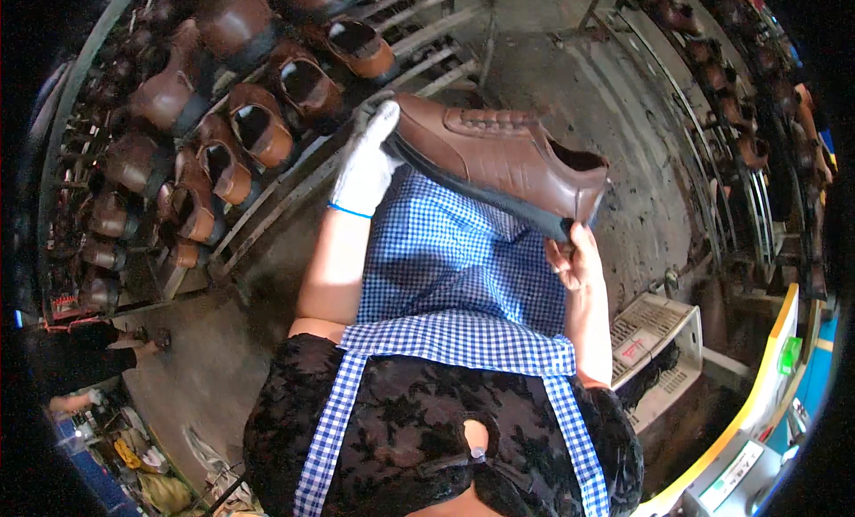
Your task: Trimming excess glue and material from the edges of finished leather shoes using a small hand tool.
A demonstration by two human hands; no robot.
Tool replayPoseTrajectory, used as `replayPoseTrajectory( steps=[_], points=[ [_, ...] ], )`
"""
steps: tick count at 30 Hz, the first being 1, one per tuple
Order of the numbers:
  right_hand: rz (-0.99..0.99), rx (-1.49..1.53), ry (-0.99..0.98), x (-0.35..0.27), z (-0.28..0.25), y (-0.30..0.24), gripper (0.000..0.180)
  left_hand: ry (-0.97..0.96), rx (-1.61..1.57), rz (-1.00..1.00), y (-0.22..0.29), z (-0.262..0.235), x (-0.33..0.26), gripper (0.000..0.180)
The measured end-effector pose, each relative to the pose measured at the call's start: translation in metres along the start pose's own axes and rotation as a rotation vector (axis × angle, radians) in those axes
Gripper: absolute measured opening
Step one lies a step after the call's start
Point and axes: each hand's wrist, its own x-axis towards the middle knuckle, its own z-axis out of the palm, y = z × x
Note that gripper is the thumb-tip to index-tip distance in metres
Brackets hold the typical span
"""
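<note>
A brown leather lace-up shoe point(508, 161) with a black sole is held up in front of me, tilted, its toe to the left and its heel to the right. My left hand point(372, 156), in a white glove with a blue cuff edge, grips the toe end. At the heel, my bare right hand point(577, 257) pinches the sole with thumb and fingers. The shoe's opening faces up and right. Below it hangs my blue-and-white checked apron point(459, 250).
On the left, a slatted metal rack point(267, 196) carries several brown shoes point(307, 85). Another shoe rack point(744, 174) stands at the right. A cream plastic crate point(659, 339) sits at lower right, near a yellow-edged board point(773, 383). Another person's dark-clothed leg point(89, 348) shows at left.
</note>
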Motion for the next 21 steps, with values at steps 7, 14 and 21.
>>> replayPoseTrajectory(
  steps=[7,14,21],
  points=[
    [-0.331,-0.193,0.204,-0.001,0.019,-0.028,0.066,-0.194,-0.031,-0.144,-0.023,-0.018,-0.019,0.059],
    [-0.766,-0.393,0.152,0.109,0.151,-0.086,0.072,-0.16,0.026,-0.11,-0.023,-0.021,-0.054,0.041],
    [-0.668,-0.417,0.004,0.237,0.226,-0.113,0.074,-0.102,0.057,0.086,-0.008,-0.028,-0.05,0.041]
  ],
)
